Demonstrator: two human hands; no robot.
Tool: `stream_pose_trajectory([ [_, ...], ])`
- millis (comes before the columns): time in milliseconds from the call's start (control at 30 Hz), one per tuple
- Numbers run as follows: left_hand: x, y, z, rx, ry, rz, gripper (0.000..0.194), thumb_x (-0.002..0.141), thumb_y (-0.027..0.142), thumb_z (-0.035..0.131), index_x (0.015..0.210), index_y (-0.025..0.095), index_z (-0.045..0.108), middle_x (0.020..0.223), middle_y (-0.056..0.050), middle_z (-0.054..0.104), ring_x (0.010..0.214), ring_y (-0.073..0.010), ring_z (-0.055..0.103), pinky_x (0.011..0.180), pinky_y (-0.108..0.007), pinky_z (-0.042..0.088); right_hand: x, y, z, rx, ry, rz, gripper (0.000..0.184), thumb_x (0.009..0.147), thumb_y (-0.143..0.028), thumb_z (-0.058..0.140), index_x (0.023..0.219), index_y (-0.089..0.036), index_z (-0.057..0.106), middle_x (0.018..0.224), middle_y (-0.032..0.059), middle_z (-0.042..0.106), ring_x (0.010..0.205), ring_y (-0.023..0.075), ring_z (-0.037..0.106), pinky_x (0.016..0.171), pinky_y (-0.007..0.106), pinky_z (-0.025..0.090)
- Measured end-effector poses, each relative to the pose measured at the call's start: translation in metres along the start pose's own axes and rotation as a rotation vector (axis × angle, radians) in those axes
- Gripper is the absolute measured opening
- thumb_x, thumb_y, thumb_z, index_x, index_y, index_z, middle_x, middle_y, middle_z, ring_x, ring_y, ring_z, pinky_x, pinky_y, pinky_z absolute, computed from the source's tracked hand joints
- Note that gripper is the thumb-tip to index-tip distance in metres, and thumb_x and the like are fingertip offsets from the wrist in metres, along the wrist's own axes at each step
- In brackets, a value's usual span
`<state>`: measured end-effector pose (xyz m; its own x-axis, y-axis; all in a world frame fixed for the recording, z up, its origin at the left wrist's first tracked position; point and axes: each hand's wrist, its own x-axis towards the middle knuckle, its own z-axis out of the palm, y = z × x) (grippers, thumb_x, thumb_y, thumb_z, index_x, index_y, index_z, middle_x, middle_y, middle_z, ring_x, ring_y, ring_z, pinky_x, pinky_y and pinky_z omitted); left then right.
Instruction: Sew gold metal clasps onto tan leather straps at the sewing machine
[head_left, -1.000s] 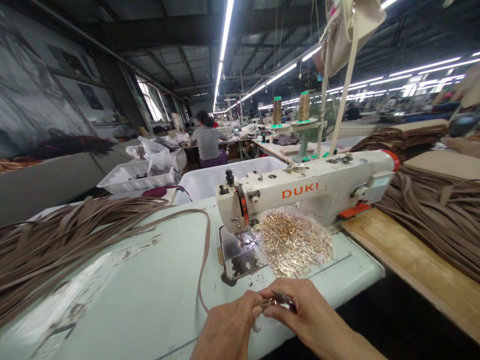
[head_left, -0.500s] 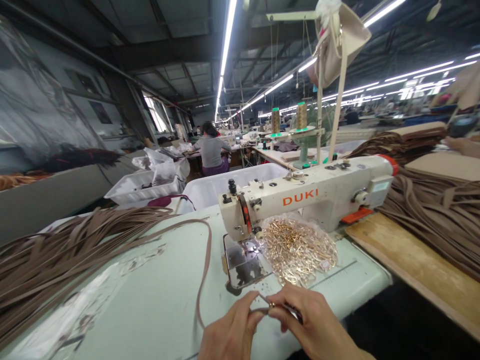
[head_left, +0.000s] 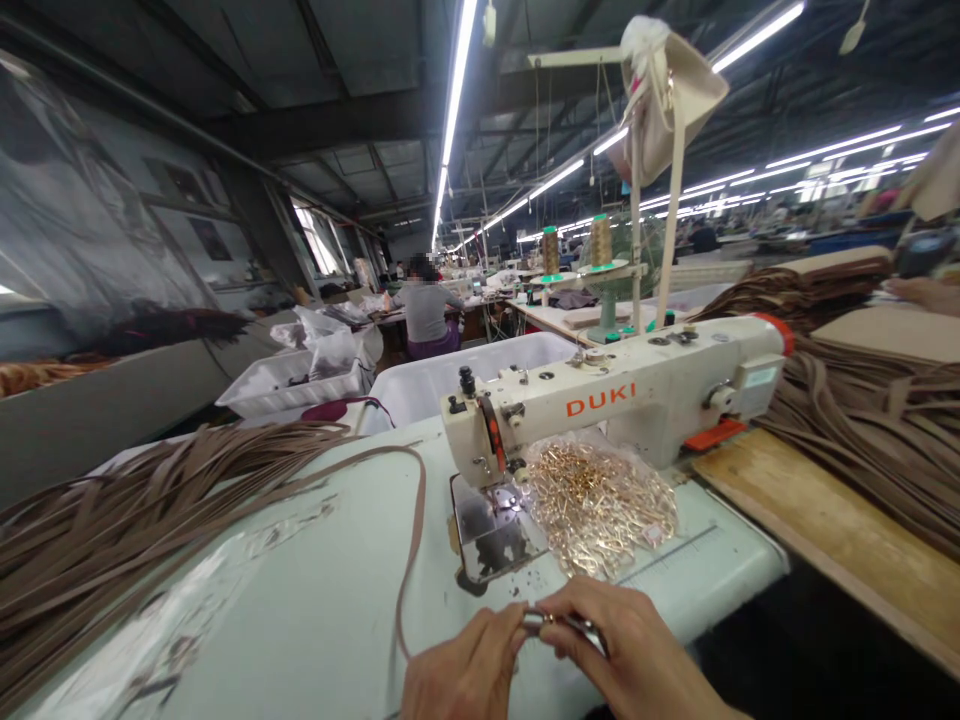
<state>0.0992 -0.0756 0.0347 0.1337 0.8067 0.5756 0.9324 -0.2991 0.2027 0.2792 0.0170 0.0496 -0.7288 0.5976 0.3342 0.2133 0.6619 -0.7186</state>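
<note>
My left hand (head_left: 461,675) and my right hand (head_left: 626,655) meet at the table's front edge, pinching a small metal clasp (head_left: 559,622) together with the end of a thin brown strap (head_left: 411,545). The strap loops away across the pale table (head_left: 315,590) toward a pile of brown straps (head_left: 112,510) at the left. Just beyond my hands stands a white DUKI sewing machine (head_left: 622,400), its needle plate (head_left: 495,530) bare. A clear bag of gold metal clasps (head_left: 596,495) lies under the machine's arm.
A wooden board (head_left: 817,530) and more brown straps (head_left: 877,420) lie to the right. White plastic bins (head_left: 450,375) stand behind the table. Thread cones (head_left: 600,240) sit on a stand. A person (head_left: 427,310) sits at a far table, back turned.
My hands stayed together at the front edge, working the clasp and strap end between the fingers. The view tilted slightly upward, so the hands sit lower in the picture.
</note>
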Motion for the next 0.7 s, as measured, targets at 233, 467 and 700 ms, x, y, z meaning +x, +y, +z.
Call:
stream_pose_trajectory([
  [233,-0.002,0.005,-0.012,0.011,-0.111,0.065,0.022,0.097,0.018,0.038,0.117,0.016,0.048,0.076,-0.003,0.059,0.060,-0.0153,0.061,0.054,-0.021,0.050,0.000,-0.004,-0.006,0.001,-0.040,0.009,0.010,0.090,-0.028,0.053,0.091,-0.021,0.061,0.081,-0.0026,0.063,0.074,0.0100,0.058,0.067,0.020,0.038],
  [467,0.003,-0.001,-0.019,-0.183,-0.205,-0.024,0.019,0.099,0.022,0.036,0.109,0.020,0.052,0.080,-0.002,0.059,0.068,-0.0139,0.061,0.064,-0.020,0.049,-0.001,-0.001,-0.001,0.014,-0.025,-0.056,0.015,0.090,-0.030,0.051,0.087,-0.018,0.059,0.074,-0.0016,0.059,0.067,0.0096,0.053,0.062,0.021,0.035],
  [700,0.003,-0.024,-0.013,-0.474,-0.259,-0.248,0.012,0.094,0.034,0.052,0.103,0.030,0.059,0.092,0.006,0.065,0.082,-0.0100,0.062,0.075,-0.013,0.043,0.013,-0.006,0.008,0.009,-0.109,0.027,0.010,0.086,-0.026,0.055,0.081,-0.018,0.058,0.073,-0.0025,0.059,0.066,0.0087,0.053,0.062,0.020,0.035],
])
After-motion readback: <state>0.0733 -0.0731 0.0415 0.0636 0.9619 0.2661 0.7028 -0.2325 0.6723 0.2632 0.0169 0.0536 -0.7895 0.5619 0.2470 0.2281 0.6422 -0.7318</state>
